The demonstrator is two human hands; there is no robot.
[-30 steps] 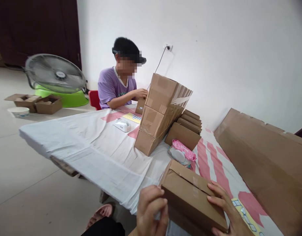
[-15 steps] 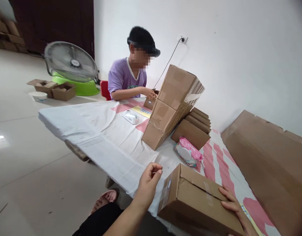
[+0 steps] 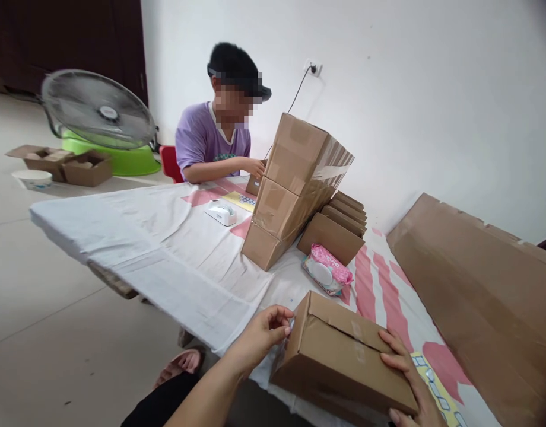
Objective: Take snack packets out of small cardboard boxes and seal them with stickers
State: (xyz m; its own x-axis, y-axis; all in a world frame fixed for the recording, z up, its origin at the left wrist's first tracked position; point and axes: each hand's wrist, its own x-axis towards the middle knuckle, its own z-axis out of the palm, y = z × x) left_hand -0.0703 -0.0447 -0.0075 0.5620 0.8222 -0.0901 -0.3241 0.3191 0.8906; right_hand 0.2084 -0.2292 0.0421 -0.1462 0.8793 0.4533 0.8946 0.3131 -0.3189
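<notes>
A closed cardboard box (image 3: 344, 356) with clear tape over its top seam lies at the table's near edge. My right hand (image 3: 406, 373) grips its right end, fingers on top and thumb at the near side. At the left end, my left hand (image 3: 266, 329) has its fingers curled in a pinch against the end face. Whatever those fingertips hold is too small to make out, and they hide most of the label there. Just beyond the box sits a pink pack of wipes (image 3: 327, 270).
Stacked cardboard boxes (image 3: 282, 196) stand mid-table, beside several upright cardboard pieces (image 3: 330, 237). A white tape dispenser (image 3: 221, 212) lies farther left. Across the table sits a person (image 3: 215, 136) in purple. A large cardboard sheet (image 3: 478, 290) leans right; a fan (image 3: 99, 112) stands on the floor.
My left hand has moved right, from beside the box to touching its left end. The whole view has shifted, so things sit farther left. My right hand keeps its hold.
</notes>
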